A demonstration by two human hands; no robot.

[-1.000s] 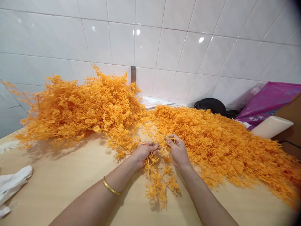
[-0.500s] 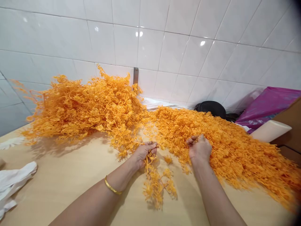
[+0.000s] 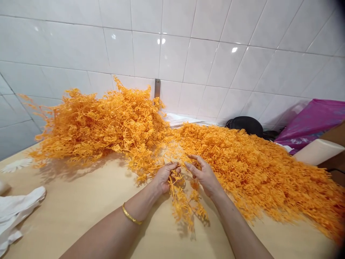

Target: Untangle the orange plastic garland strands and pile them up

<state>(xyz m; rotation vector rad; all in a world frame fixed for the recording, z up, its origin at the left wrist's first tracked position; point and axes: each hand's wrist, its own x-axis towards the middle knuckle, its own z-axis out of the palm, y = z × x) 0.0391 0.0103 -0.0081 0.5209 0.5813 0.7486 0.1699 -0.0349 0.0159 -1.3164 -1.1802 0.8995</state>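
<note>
Pinched in my left hand is an orange sprig with fine branching tips, hanging down over the table. My right hand is close beside it, thumb and forefinger parted and partly curled near the stem by my left fingertips; I see nothing held between them. To the left, a tall heap of similar orange sprigs spreads behind my left hand. A broad pile of loose orange pieces stretches along the right, just past my right hand.
The wooden table stands against a white tiled wall. A white cloth lies at the left. At the back right are a black rounded object, a purple bag and a pale cylinder.
My right hand has moved left from the loose pile to my left fingertips, and its fingers have parted. My left hand still grips the sprig.
</note>
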